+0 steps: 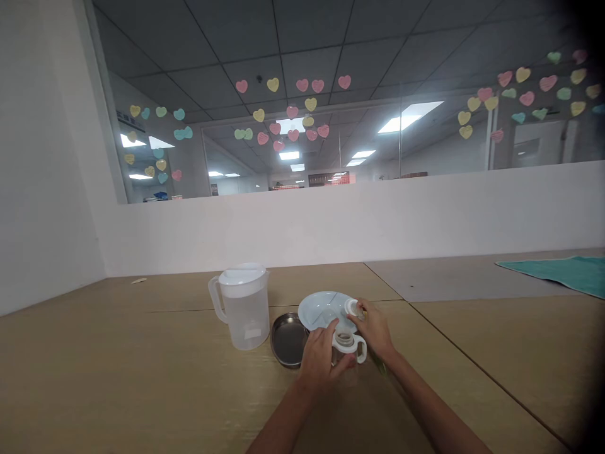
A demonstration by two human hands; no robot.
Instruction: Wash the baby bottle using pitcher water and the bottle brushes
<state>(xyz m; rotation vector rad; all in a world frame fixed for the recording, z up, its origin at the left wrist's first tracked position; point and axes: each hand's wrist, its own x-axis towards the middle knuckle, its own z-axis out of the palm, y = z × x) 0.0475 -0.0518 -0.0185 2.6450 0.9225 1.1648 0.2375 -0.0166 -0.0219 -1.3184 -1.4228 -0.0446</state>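
Observation:
My left hand (320,358) is wrapped round a small clear jar (345,341) with a white collar and white handle; its round mouth is uncovered. In my right hand (375,328) a white lid (352,307) is pinched between the fingers, held just above and behind the jar's mouth. Behind both hands lies a pale blue plate (312,309), partly covered by them. Beside my left hand stands a round shallow metal dish (287,340). Farther left is an upright translucent plastic pitcher (246,315) with its lid on.
A thin green item (380,364) shows below my right wrist, mostly hidden. On the far right lies a teal cloth (562,272). A small pale piece (138,280) rests at the back left, near the white wall (302,230) under a window. Seams cross the tabletop.

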